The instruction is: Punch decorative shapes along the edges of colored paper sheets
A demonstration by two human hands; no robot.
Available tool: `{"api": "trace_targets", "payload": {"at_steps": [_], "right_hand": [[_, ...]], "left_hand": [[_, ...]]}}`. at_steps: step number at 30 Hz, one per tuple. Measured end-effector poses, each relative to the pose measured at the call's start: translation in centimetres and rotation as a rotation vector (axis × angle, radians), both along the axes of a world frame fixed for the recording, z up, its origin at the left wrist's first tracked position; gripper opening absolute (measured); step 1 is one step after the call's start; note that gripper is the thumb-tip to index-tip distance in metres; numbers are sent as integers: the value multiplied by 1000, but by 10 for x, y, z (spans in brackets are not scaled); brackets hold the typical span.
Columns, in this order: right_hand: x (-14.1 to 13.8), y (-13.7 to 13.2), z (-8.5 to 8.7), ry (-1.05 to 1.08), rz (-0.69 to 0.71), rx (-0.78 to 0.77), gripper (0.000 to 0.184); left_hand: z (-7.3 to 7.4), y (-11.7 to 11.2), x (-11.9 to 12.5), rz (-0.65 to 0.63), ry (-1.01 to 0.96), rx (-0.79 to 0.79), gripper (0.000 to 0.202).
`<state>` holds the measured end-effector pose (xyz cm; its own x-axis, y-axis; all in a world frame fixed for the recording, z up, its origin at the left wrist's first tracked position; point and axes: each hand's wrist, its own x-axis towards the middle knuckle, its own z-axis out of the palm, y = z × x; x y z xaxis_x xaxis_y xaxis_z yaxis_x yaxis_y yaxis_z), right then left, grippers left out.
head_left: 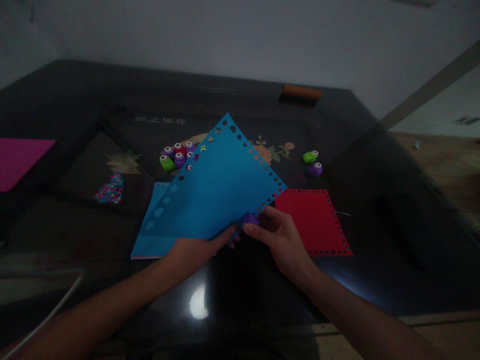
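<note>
A blue sheet of paper (221, 180) is held up at a slant, with small punched shapes along its upper edges and right corner. My left hand (204, 245) pinches its lower edge, thumb on top. In my right hand (279, 232), closed between thumb and fingers, is a purple craft punch (249, 219) set at the sheet's lower right edge. Its slot is hidden from view. Beneath lies a stack of blue sheets (144, 243), and to the right a red sheet (309, 215) with punched holes along its top, right and bottom edges.
Several craft punches (180, 160) cluster behind the blue sheet. A green punch (310, 157) and another purple one (315, 169) stand at right. Confetti (111, 190) is heaped at left, near a pink sheet (20, 162). An orange-brown roll (301, 92) lies at the dark table's (150, 90) back.
</note>
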<state>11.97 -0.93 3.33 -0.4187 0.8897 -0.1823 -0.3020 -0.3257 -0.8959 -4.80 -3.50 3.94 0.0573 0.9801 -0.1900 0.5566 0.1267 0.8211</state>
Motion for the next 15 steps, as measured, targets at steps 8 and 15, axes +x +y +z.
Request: {"api": "trace_targets", "payload": {"at_steps": [8,15], "right_hand": [[0,2,-2,-46,-16,19,20],[-1,3,2,-35,2,1,22]], "left_hand": [[-3,0,1,-11,12,46,26],[1,-1,1,3,-11,22,26]]}}
